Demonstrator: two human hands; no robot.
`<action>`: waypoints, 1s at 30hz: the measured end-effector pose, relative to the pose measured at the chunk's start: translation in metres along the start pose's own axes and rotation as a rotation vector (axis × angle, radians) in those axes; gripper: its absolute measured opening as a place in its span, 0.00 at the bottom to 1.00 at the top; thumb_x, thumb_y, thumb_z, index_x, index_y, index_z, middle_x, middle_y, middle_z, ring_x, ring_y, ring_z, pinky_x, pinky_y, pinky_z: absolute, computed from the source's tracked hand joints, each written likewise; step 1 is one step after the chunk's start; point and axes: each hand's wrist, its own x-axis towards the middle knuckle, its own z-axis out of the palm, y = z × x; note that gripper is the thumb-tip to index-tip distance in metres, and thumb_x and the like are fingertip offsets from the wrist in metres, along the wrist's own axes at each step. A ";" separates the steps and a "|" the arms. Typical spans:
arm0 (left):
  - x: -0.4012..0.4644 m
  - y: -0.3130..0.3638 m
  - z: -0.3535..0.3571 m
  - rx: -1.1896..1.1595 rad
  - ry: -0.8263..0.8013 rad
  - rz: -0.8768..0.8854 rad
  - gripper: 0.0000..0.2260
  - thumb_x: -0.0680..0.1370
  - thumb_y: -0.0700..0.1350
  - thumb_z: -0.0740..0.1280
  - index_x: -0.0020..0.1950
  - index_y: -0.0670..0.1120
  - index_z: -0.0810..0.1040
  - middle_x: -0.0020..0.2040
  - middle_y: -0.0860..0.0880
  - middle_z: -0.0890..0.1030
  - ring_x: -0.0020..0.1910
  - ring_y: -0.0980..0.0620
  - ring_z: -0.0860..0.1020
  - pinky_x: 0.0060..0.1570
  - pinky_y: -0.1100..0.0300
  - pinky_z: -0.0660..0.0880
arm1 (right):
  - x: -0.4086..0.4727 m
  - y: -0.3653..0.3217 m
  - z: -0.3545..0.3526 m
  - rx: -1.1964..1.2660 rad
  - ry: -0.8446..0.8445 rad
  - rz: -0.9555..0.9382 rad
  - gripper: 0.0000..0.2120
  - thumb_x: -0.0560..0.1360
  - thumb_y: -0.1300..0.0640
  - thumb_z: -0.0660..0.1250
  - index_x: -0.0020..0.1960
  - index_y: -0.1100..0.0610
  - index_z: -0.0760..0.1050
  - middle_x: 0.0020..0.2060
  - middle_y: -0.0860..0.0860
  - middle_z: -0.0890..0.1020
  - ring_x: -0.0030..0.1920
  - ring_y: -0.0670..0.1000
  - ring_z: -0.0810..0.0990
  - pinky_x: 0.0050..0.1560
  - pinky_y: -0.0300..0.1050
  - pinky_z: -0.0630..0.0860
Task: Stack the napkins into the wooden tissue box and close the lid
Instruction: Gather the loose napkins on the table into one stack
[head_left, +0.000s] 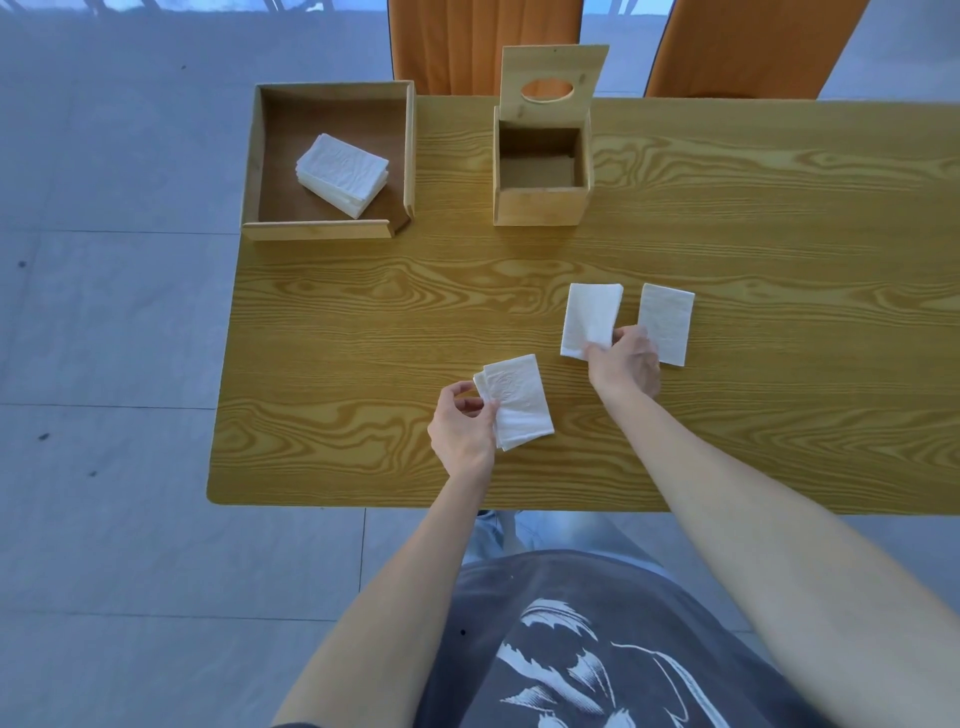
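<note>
Napkins first: right now it's gathering time, nothing is in the box yet. My left hand (460, 428) pinches a small bunch of folded white paper napkins (517, 400) by its left edge, thumb on top, looks like two or three sheets slightly fanned. My right hand (623, 361) is closed on the near corner of a single folded white napkin (589, 319) and seems to be peeling it off the light wood-grain worktop (363, 312). One more flat white napkin (667, 322) lies just beside it to the right, untouched.

Over at the far side, the small square wooden tissue box (540, 176) stands empty, with its hinged wooden lid with the oval slot (550, 85) propped upright. To its left, a shallow open wooden tray (332, 161) holds a neat pile of white napkins (343, 174), so there's plenty still to move.

How I'd handle this step: lift the single one by the corner, don't drag it, because thin paper folds over on itself. Lay it onto the left-hand bunch with edges matched, then grab the last loose one the same way. Before heading to the box I'd tap the bunch on the worktop to square it up, since that fanned edge will probably snag on the box walls. The opening looks only a bit bigger than a napkin, so go in flat and straight down. Lid comes last.
</note>
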 end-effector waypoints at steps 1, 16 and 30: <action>0.000 0.000 0.000 0.002 0.000 0.001 0.16 0.74 0.45 0.75 0.60 0.48 0.78 0.44 0.54 0.82 0.37 0.63 0.76 0.33 0.71 0.67 | -0.001 0.000 0.000 0.004 0.012 -0.026 0.17 0.76 0.51 0.68 0.62 0.57 0.72 0.57 0.56 0.79 0.55 0.58 0.80 0.48 0.51 0.76; -0.001 -0.004 -0.001 -0.016 -0.005 0.047 0.15 0.74 0.44 0.75 0.59 0.47 0.79 0.44 0.52 0.83 0.39 0.57 0.79 0.43 0.60 0.77 | -0.039 0.029 -0.009 0.674 -0.264 -0.111 0.10 0.77 0.58 0.71 0.56 0.59 0.76 0.40 0.54 0.86 0.36 0.51 0.87 0.37 0.46 0.83; -0.005 -0.007 0.001 -0.065 0.023 0.019 0.09 0.78 0.46 0.71 0.57 0.48 0.79 0.46 0.51 0.83 0.43 0.54 0.82 0.40 0.63 0.77 | -0.066 0.066 0.015 0.387 -0.463 -0.217 0.07 0.77 0.53 0.70 0.52 0.56 0.79 0.41 0.52 0.86 0.35 0.48 0.84 0.30 0.42 0.77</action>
